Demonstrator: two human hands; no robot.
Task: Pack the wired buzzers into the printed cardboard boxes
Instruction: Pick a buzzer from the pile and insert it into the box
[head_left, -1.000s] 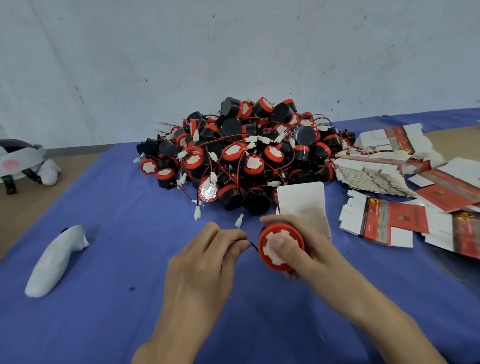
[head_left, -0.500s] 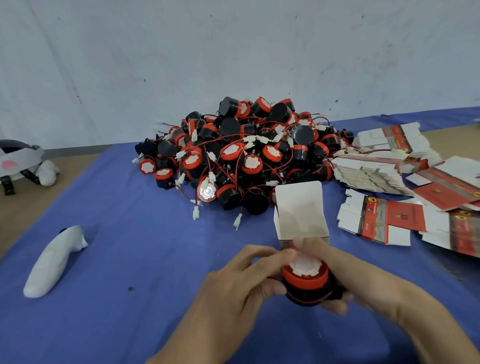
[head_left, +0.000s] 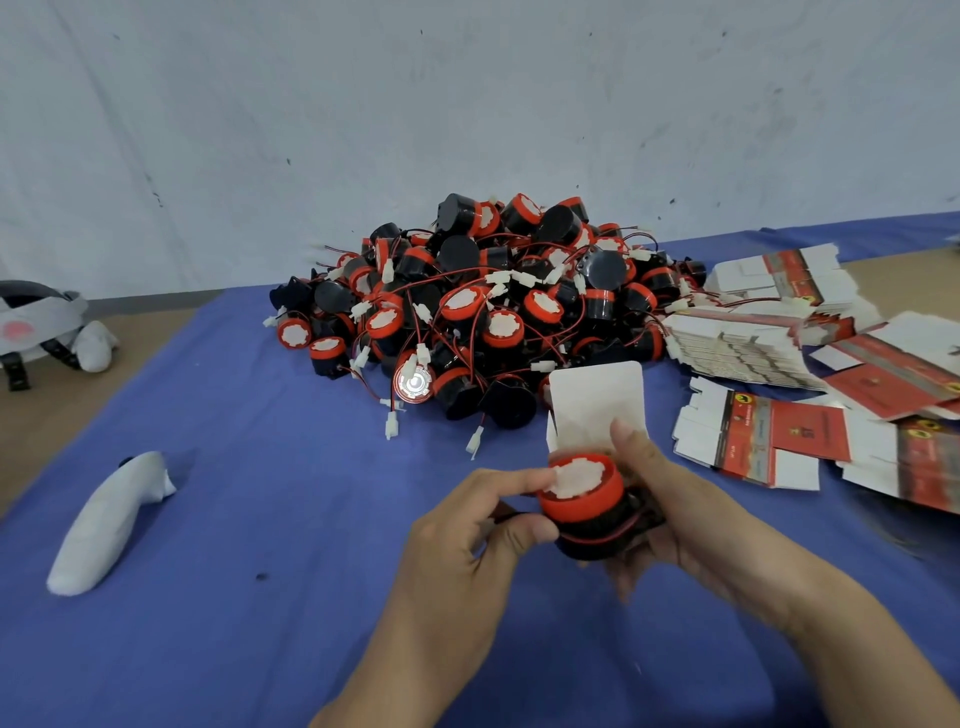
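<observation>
While I hold one buzzer (head_left: 579, 499) in both hands just above the blue cloth (head_left: 260, 493), its red cap with the white toothed disc faces up and away from me. My left hand (head_left: 467, 551) pinches it: index finger along the cap's near rim, thumb pressed to the black body below. My right hand (head_left: 675, 514) is curled round the black body from the right and underneath, thumb raised. A red wire runs across the black body.

The opened box (head_left: 597, 400) stands directly behind the buzzer, white flap upright. My right thumb overlaps the flap; I cannot tell if it touches it.

The heap of buzzers (head_left: 493, 312) lies beyond the box against the wall (head_left: 467, 104), red and black wires and white plugs tangled through it. Flat printed boxes (head_left: 769, 431), red, grey and white, lie spread and stacked to my right, the nearest just beside the opened box.

To my left on the cloth lies a white elongated object (head_left: 109, 519), well apart from my hands. A white and grey headset (head_left: 36, 322) sits at the far left, off the cloth.
</observation>
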